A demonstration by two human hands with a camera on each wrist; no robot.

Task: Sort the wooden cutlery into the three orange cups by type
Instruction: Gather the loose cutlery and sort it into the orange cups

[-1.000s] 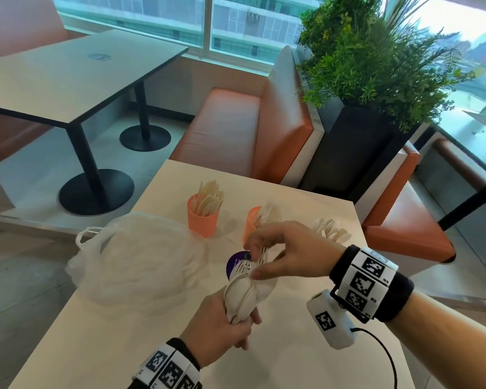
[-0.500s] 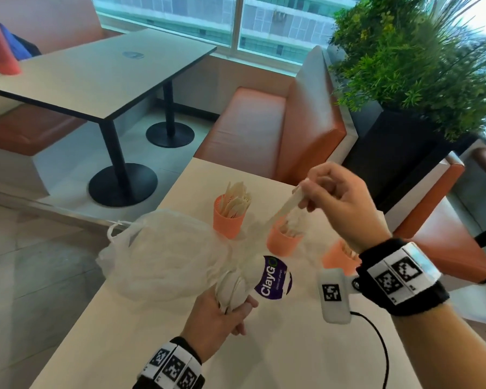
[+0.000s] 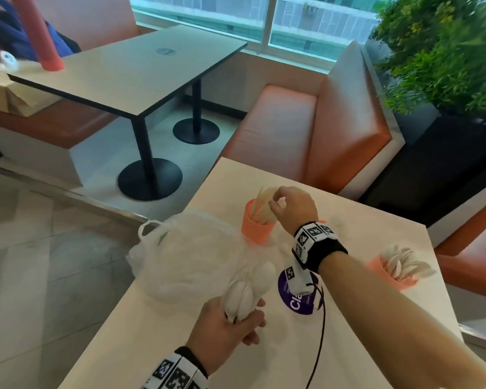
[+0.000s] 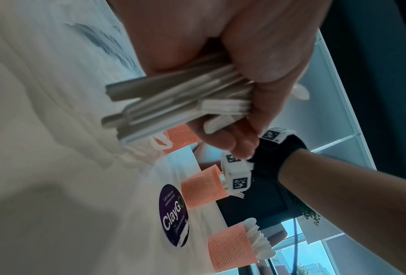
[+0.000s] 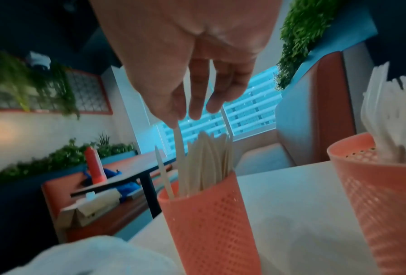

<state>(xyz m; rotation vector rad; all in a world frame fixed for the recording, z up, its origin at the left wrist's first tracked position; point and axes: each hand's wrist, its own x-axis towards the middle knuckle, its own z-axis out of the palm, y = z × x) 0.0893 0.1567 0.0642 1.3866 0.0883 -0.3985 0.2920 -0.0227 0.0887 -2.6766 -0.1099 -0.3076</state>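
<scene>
My right hand (image 3: 291, 206) hovers over the left orange cup (image 3: 257, 228), which is full of wooden knives (image 5: 206, 158). Its fingers (image 5: 193, 104) hang down nearly straight and apart, and one tip touches the top of the tallest knife (image 5: 179, 148). Near the table's front, my left hand (image 3: 230, 329) grips a bundle of pale cutlery (image 3: 247, 287), spoon bowls up, by the handles (image 4: 169, 104). The middle cup (image 5: 381, 195) holds forks; my right wrist mostly hides it in the head view. The right cup (image 3: 390, 273) holds spoons.
A crumpled white plastic bag (image 3: 188, 256) lies left of the cups. A purple round sticker (image 3: 300, 301) is on the light table (image 3: 157, 346), and a thin black cable (image 3: 320, 338) runs across it. Orange benches and a planter stand beyond the far edge.
My right hand drew one knife from the bundle, carried it left and down into the left cup, and its fingers have loosened. The left hand still holds the bundle.
</scene>
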